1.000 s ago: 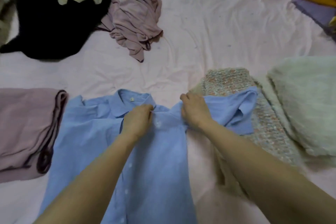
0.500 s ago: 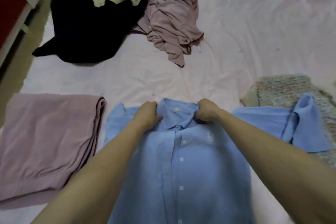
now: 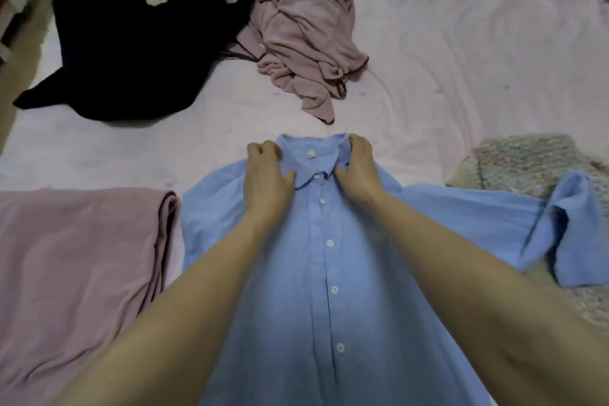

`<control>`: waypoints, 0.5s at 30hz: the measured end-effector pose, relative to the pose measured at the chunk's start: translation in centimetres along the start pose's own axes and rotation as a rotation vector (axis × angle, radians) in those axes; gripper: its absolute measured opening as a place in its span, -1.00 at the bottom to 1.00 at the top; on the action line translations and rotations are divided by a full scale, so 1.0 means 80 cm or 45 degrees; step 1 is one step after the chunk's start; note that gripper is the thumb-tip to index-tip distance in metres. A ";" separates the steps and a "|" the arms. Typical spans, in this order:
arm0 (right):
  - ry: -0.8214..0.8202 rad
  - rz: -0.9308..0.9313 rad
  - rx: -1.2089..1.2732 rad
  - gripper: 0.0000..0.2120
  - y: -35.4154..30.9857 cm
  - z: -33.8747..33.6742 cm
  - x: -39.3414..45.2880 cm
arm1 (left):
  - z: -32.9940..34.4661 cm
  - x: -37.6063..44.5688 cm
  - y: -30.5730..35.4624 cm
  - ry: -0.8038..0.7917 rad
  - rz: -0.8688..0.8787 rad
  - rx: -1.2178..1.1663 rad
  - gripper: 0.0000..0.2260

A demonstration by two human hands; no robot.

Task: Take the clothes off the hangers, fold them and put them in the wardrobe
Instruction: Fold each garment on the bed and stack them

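Since a second ago I've squared the light-blue buttoned cotton shirt (image 3: 326, 273) flat at frame centre; left hand (image 3: 267, 175) and right hand (image 3: 359, 171) pinch its collar. Soft, limp, light: shoulders grip best.

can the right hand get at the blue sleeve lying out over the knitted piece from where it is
Probably yes: the right hand grips the shirt collar, and the sleeve lies spread on that side with nothing over it.

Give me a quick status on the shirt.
Both hands, left and right, grip the collar. Light blue button-up shirt flat, buttoned. One sleeve overlaps speckled knit garment.
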State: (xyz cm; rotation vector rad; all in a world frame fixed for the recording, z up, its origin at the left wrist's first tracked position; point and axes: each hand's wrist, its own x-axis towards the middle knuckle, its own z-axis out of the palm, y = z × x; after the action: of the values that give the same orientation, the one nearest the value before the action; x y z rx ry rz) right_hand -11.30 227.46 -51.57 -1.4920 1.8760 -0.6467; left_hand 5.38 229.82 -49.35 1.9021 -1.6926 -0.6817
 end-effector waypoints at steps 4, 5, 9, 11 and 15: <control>0.185 -0.232 -0.151 -0.83 0.009 -0.007 -0.048 | 0.023 -0.055 0.013 -0.268 0.050 0.115 -0.83; 0.101 -0.206 -0.146 -0.93 0.005 -0.009 -0.061 | 0.028 -0.065 0.015 -0.338 -0.006 0.151 -0.80; -0.223 -0.120 -0.202 -0.90 -0.001 0.000 -0.076 | 0.038 -0.080 0.014 -0.436 -0.122 0.305 -0.72; -0.243 -0.079 -0.242 -0.85 -0.007 0.007 -0.071 | 0.041 -0.084 0.011 -0.420 -0.102 0.342 -0.82; -0.192 0.042 -0.253 -0.73 -0.011 0.027 -0.063 | 0.035 -0.105 0.014 -0.490 -0.102 0.329 -0.74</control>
State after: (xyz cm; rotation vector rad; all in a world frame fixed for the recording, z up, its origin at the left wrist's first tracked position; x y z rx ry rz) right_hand -8.42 232.18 -51.46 -1.5825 1.8868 -0.3295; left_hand 1.81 237.99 -50.38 2.1285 -2.0305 -0.9485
